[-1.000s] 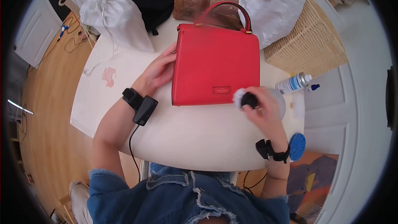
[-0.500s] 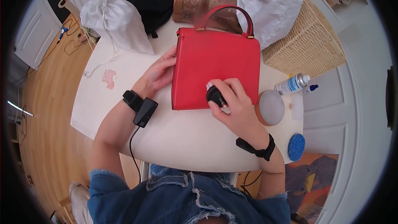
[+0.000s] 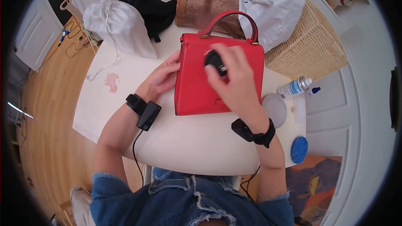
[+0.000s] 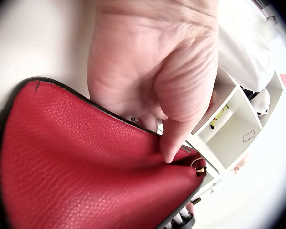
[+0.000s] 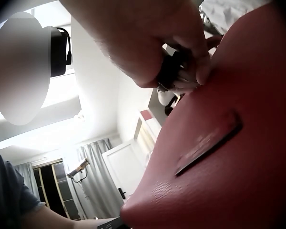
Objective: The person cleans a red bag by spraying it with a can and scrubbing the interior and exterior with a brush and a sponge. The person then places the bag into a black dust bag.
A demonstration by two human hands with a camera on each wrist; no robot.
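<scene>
A red leather handbag (image 3: pixel 194 83) stands on the white table, its handle up and its front turned toward me. My left hand (image 3: pixel 164 76) grips its left side edge; in the left wrist view the thumb (image 4: pixel 174 143) presses into the side panel while the fingers go behind the bag, mostly hidden. In my right hand (image 3: pixel 239 79) is a small black brush (image 3: pixel 214 62), held over the upper front of the bag. Its white bristles face the leather in the right wrist view, fingertips right at the surface. Below them is the bag's small name plate (image 5: pixel 209 143).
Right of the bag are a round grey-topped container (image 3: pixel 274 111), a spray can (image 3: pixel 294 86) and a round blue pad (image 3: pixel 299 150). Behind stand a brown patterned bag (image 3: pixel 209 2), a wicker basket (image 3: pixel 312 46), white dust bags (image 3: pixel 119 27) and a black one (image 3: pixel 157 12).
My right hand has brought the brush from the bag's lower right corner leftward, then up the front toward the top. The left hand keeps its grip on the side.
</scene>
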